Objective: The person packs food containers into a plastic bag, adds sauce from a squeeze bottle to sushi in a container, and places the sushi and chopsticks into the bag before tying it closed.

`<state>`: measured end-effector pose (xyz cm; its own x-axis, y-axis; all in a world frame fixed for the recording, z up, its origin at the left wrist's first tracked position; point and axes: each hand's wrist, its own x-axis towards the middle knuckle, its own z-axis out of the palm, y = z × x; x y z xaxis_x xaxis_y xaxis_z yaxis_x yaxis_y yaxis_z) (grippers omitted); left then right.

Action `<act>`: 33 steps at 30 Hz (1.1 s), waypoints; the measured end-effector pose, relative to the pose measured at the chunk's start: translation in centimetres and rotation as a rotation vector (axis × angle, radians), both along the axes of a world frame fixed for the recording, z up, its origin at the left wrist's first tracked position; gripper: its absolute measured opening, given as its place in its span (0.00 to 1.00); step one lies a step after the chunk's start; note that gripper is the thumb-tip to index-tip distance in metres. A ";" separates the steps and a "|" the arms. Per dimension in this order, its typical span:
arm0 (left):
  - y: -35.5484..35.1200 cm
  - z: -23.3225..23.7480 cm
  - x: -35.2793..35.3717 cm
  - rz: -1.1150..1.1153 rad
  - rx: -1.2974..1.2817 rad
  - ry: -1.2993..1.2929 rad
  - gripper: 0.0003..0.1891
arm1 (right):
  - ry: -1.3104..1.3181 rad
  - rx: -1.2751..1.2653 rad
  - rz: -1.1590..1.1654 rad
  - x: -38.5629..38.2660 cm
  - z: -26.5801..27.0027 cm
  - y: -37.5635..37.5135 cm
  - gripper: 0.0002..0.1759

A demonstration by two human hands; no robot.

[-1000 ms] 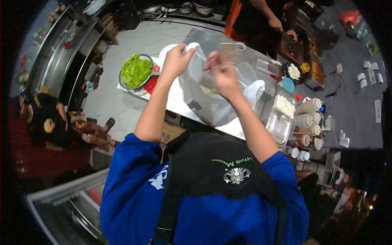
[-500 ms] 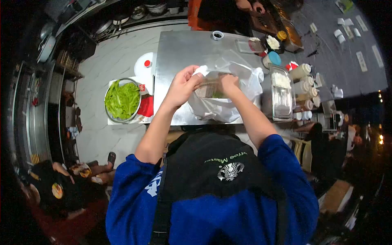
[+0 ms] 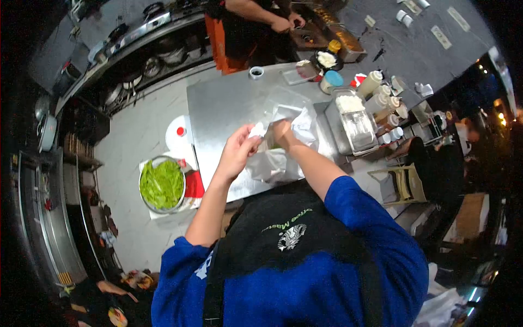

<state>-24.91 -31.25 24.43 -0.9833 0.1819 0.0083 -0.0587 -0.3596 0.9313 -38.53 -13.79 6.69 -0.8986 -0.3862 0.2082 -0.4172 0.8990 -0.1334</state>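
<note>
A white plastic bag (image 3: 272, 164) stands on the steel table (image 3: 215, 109) in front of me with its mouth open. My left hand (image 3: 238, 151) is closed on the near-left edge of the plastic bag, white plastic bunched at its fingertips. Down in the bag's mouth reaches my right hand (image 3: 282, 134), blurred, its fingers hidden among the plastic. Something clear with a bit of green shows inside, beneath that hand.
Left of the table sits a bowl of lettuce (image 3: 162, 185), near a white lid with a red knob (image 3: 181, 131). To the right are a steel container of white food (image 3: 354, 128) and several squeeze bottles (image 3: 376, 92). Another person's hands (image 3: 287, 23) work at the far side.
My view has turned, so the table now appears tilted. My right hand has shifted within the bag's mouth, while my left keeps its hold on the edge. More of the other person shows.
</note>
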 end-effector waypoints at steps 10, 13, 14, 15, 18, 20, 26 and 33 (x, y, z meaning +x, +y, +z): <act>-1.7 -0.2 0.3 0.198 -0.087 0.064 0.14 | -0.048 0.000 0.101 10.0 18.9 4.9 0.17; -0.7 0.6 0.7 0.236 -0.222 0.100 0.14 | 0.378 -0.222 -0.167 11.4 22.5 8.9 0.23; -0.3 0.6 0.6 0.231 -0.232 0.102 0.14 | 0.393 -0.272 -0.259 11.1 22.5 9.8 0.24; 0.1 0.7 0.5 0.226 -0.241 0.105 0.14 | 0.408 -0.321 -0.352 10.6 22.4 10.8 0.24; 1.4 0.9 -0.4 0.209 -0.253 0.133 0.12 | -0.210 -0.736 -0.297 7.3 15.8 14.4 0.20; 1.7 1.2 -0.9 0.273 -0.256 0.140 0.11 | -0.106 -0.938 -0.161 7.0 16.3 13.8 0.10; 2.1 1.0 0.5 0.539 -0.242 0.089 0.07 | -0.067 -1.100 0.270 4.9 17.5 15.7 0.06; 4.9 2.1 1.4 0.685 -0.527 -0.007 0.09 | -0.203 -0.955 0.320 3.5 19.4 20.1 0.12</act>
